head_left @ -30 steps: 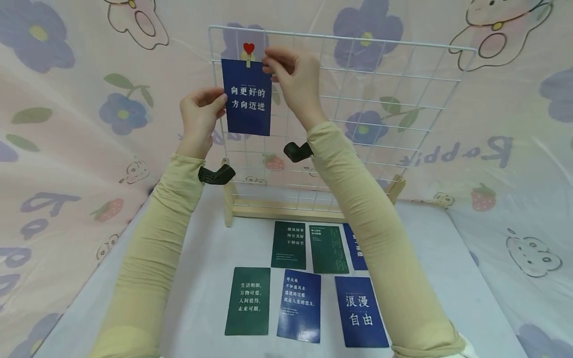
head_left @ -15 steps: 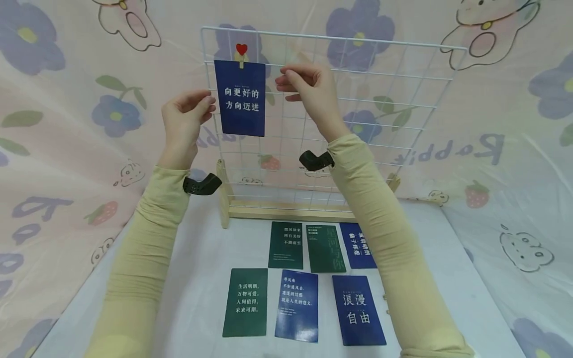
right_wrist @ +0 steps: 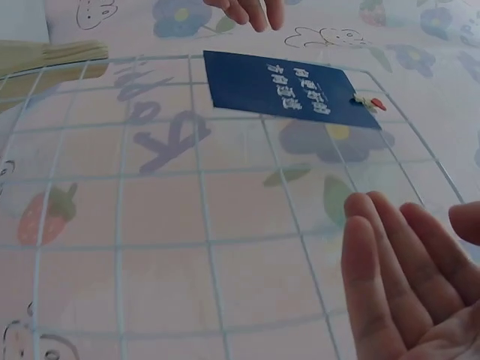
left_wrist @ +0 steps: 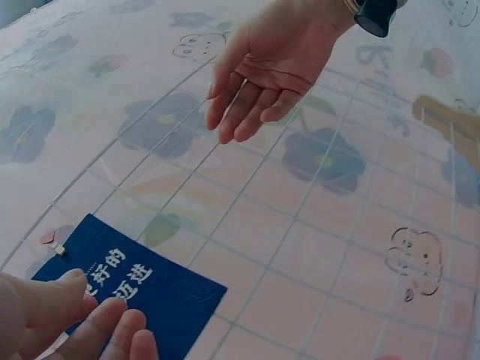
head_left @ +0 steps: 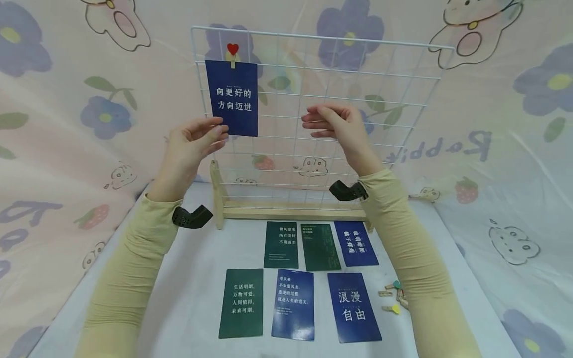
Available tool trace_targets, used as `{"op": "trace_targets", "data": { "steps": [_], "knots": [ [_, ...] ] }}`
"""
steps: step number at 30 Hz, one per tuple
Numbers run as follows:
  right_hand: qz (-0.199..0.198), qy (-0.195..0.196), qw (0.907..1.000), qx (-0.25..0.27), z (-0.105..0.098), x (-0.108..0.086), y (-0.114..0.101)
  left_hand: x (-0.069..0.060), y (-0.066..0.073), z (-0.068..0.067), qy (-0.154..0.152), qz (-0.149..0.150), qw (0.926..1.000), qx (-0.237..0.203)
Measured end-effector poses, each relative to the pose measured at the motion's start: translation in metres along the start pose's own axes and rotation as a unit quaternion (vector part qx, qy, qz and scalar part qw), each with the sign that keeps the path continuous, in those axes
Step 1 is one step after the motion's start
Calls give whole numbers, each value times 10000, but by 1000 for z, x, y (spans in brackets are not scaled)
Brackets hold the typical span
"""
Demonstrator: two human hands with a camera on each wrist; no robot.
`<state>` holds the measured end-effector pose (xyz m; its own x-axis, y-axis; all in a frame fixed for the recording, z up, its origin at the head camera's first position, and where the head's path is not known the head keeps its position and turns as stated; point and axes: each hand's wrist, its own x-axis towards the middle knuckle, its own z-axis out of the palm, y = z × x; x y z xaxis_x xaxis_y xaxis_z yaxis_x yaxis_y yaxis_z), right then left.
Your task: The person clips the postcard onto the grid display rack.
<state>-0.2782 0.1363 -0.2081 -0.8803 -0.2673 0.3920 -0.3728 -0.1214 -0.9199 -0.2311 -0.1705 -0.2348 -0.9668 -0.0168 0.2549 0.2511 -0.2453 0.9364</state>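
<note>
At left on the wire grid, a red-heart clothespin holds the dark-blue card, likely light, stiffish, best pinched by its edges. Left hand and right hand, loosely extended, hold nothing.

My left hand hides the lower-left corner of the hanging card. Sleeve below my right hand partly covers clips. Fine print on nearest green card between hands, lower: unreadable.
</note>
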Motion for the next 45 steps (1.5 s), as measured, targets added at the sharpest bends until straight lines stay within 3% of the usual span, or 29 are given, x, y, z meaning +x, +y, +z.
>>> {"op": "trace_targets", "data": {
  "steps": [8,16,22,29,35,42,45],
  "knots": [
    [319,-127,9985,-430,-45,-46,16,-19,-24,-4,-657,-671,9943,506],
    [828,-169,9928,-844,-83,-91,35,-30,-61,-17,-1328,-1545,9735,1035],
    [1028,-199,9894,-1004,-112,-126,50,-41,-95,-19,-1611,-1877,9631,1059],
    [1323,-22,9805,-1454,-138,-164,64,-54,-132,-14,-1743,-2119,9563,1015],
    [1460,-25,9755,-1649,-159,-192,74,-65,-153,-9,-1764,-2309,9510,1055],
    [2214,107,9492,-2232,-178,-231,89,-70,-175,-6,-1708,-2641,9445,947],
    [2454,80,9428,-2254,-185,-249,98,-70,-183,-6,-1667,-2751,9430,857]
  ]
}}
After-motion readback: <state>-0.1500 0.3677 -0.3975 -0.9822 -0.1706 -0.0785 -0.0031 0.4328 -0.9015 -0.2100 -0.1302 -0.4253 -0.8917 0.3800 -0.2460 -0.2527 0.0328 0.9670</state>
